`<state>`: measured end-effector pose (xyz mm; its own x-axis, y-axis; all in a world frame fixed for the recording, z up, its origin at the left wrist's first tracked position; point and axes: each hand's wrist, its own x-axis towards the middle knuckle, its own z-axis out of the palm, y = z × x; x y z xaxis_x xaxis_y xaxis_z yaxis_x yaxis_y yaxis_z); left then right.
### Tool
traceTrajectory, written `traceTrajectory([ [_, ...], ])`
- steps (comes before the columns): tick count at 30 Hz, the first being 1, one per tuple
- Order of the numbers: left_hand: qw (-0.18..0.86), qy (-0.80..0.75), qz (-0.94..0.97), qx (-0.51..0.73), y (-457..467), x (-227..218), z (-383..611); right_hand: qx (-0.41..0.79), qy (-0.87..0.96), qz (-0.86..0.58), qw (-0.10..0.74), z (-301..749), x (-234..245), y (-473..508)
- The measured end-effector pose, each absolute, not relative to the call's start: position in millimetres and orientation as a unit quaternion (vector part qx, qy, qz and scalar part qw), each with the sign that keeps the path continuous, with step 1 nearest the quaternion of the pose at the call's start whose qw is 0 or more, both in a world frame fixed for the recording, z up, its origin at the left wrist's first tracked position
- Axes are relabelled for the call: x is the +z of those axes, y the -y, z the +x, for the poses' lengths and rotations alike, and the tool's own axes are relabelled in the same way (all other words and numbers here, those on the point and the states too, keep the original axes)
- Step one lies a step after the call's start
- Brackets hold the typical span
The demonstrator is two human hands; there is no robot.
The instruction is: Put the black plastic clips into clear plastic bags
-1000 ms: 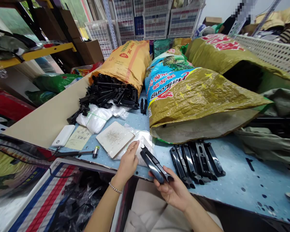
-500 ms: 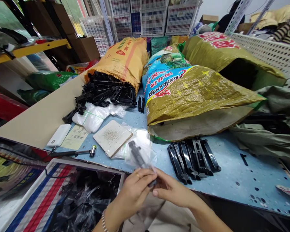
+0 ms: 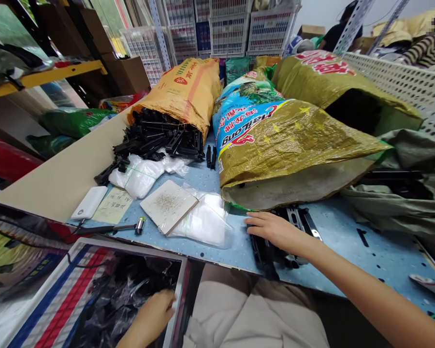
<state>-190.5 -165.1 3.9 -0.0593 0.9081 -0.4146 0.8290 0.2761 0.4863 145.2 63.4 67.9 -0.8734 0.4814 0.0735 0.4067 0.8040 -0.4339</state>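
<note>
My right hand [image 3: 277, 234] lies over the row of long black plastic parts [image 3: 300, 218] on the table, its fingers stretched out across them. The thumb and whatever it touches underneath are hidden. At lower left, my left hand [image 3: 154, 311] is over the striped box [image 3: 54, 299], close to its right wall. That box holds black parts in clear plastic bags [image 3: 110, 302]. Blur and the back of the left hand hide its fingertips, so I cannot see whether anything is in it. Between the hands, a stack of clear plastic bags [image 3: 206, 222] lies partly under a square speckled tile [image 3: 168, 205].
An orange sack [image 3: 188, 92] spills a heap of black parts [image 3: 159, 137]. A gold and blue sack [image 3: 293, 145] gapes toward me. A hammer-like tool [image 3: 126, 227], a white device [image 3: 89, 203] and a handwritten note [image 3: 112, 205] lie at the table's left edge.
My hands have parted. The left, which was together with the right at a bagged black part, has moved down left over the box; the right has moved right onto the black parts.
</note>
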Motion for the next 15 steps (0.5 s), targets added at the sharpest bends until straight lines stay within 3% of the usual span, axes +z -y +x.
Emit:
traceTrajectory([
  [3,0.253,-0.692,0.654,0.173,114,20,-142,0.295,0.899,-0.293,0.138,160,83,-63],
  [9,0.05,-0.691,0.683,0.23,57,34,-85,0.571,0.661,-0.417,0.253,157,76,-33],
  [12,0.026,-0.687,0.681,0.253,43,32,-76,0.699,0.501,-0.41,0.303,134,60,-19],
  [15,0.089,-0.663,0.66,0.343,32,35,-81,0.748,0.407,-0.406,0.331,117,51,-13],
])
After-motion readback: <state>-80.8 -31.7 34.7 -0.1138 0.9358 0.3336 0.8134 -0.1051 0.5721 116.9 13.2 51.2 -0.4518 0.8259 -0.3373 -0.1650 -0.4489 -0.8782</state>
